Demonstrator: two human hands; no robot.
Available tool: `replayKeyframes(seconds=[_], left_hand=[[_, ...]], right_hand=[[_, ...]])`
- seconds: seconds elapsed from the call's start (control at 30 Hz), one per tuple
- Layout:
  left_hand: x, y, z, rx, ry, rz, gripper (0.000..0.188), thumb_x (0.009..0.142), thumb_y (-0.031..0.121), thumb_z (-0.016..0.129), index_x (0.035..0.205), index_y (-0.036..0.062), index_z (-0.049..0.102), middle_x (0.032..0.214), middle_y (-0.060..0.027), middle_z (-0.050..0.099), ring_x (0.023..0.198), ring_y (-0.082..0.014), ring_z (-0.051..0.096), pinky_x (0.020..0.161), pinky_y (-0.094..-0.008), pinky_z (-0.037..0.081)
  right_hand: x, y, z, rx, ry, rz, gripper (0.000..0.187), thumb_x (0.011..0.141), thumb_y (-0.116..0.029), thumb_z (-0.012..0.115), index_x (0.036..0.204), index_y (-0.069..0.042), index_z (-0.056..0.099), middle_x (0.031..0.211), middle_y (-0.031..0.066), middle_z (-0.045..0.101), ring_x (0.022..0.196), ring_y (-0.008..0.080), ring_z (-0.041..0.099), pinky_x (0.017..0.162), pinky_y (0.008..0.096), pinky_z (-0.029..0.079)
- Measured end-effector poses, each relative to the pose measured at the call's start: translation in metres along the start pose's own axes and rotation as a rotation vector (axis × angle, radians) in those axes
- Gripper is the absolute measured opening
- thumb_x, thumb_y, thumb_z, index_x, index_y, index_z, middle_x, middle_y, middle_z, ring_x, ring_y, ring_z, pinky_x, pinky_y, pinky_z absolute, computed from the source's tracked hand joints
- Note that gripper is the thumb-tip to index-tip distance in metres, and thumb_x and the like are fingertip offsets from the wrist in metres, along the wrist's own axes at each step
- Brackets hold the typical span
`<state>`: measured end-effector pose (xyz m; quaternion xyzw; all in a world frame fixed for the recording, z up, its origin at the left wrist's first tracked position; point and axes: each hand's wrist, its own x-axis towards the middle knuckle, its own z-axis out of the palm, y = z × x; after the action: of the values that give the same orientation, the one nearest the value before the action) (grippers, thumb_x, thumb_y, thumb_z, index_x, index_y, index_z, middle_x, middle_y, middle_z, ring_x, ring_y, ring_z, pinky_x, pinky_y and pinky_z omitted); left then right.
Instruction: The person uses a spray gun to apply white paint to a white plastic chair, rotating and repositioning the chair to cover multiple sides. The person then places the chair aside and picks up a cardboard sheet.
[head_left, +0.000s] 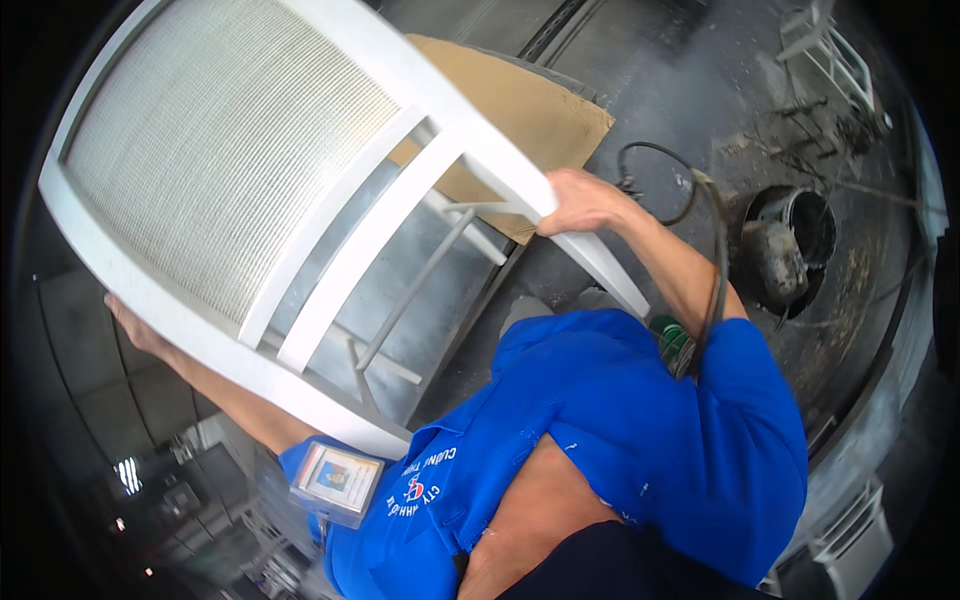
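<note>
A white chair (370, 245) with a pale woven back panel (225, 140) fills the upper left, tilted at a slant close to my body. My right hand (583, 201) is closed around the chair's right side rail, where it runs into the leg. On the opposite side, my left hand (137, 328) grips the outer edge of the left rail; part of its fingers is hidden behind the frame. Slim rails and legs of the chair show below the back, through its gap.
Brown cardboard (500, 110) lies beyond the chair. A dark hose (718, 255) passes by my right arm. Crusted metal buckets (785, 248) stand on the stained floor at right. Other white frames are at the upper right (832, 55) and lower right (855, 540).
</note>
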<state>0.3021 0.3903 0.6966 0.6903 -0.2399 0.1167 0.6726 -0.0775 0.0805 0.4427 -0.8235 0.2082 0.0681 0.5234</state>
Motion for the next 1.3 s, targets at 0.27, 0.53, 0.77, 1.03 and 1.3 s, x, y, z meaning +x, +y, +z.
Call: replayKeyframes(seconds=[0.27, 0.53, 0.77, 1.03, 1.3], left_hand=[[-0.003, -0.029, 0.007, -0.082, -0.03, -0.197, 0.073, 0.109, 0.049, 0.024, 0.154, -0.0051, 0.039, 0.152, -0.0236, 0.048, 0.135, -0.0361, 0.051, 0.116, -0.0456, 0.041], [-0.036, -0.091, 0.0, -0.455, 0.0, -0.595, 0.077, 0.102, 0.056, 0.031, 0.15, -0.0023, 0.046, 0.139, -0.024, 0.059, 0.125, -0.0351, 0.06, 0.104, -0.0458, 0.051], [-0.055, -0.152, -0.017, -0.573, 0.082, -0.726, 0.077, 0.102, 0.055, 0.034, 0.148, -0.0057, 0.047, 0.139, -0.0253, 0.059, 0.121, -0.0378, 0.062, 0.104, -0.0448, 0.051], [-0.043, -0.198, -0.019, -0.452, 0.304, -0.923, 0.069, 0.102, 0.048, 0.049, 0.133, -0.0127, 0.057, 0.126, -0.025, 0.067, 0.112, -0.0357, 0.067, 0.099, -0.0429, 0.052], [-0.094, -0.191, -0.018, -0.269, 0.0, -0.857, 0.057, 0.102, 0.035, 0.06, 0.14, -0.0067, 0.054, 0.13, -0.0195, 0.065, 0.114, -0.0306, 0.065, 0.103, -0.0382, 0.051]], right_hand=[[-0.08, -0.07, -0.072, -0.103, 0.124, 0.161, 0.052, 0.064, -0.03, 0.075, 0.105, 0.003, 0.073, 0.096, 0.0223, 0.074, 0.089, 0.035, 0.072, 0.082, 0.0417, 0.056], [-0.121, -0.137, -0.108, -0.148, 0.166, 0.3, 0.058, 0.065, -0.032, 0.08, 0.109, 0.005, 0.075, 0.09, 0.0175, 0.075, 0.082, 0.0259, 0.072, 0.078, 0.0377, 0.056], [-0.12, -0.156, -0.119, -0.214, 0.142, 0.338, 0.057, 0.067, -0.032, 0.08, 0.111, 0.004, 0.076, 0.087, 0.0185, 0.076, 0.079, 0.0264, 0.073, 0.076, 0.0377, 0.056], [-0.06, -0.161, -0.136, -0.23, 0.052, 0.222, 0.055, 0.07, -0.033, 0.078, 0.111, 0.003, 0.076, 0.092, 0.02, 0.077, 0.085, 0.0285, 0.074, 0.082, 0.0383, 0.056], [0.048, -0.186, -0.151, -0.321, -0.039, 0.179, 0.057, 0.068, -0.037, 0.077, 0.104, 0.007, 0.078, 0.094, 0.0248, 0.076, 0.086, 0.0327, 0.075, 0.083, 0.0386, 0.057]])
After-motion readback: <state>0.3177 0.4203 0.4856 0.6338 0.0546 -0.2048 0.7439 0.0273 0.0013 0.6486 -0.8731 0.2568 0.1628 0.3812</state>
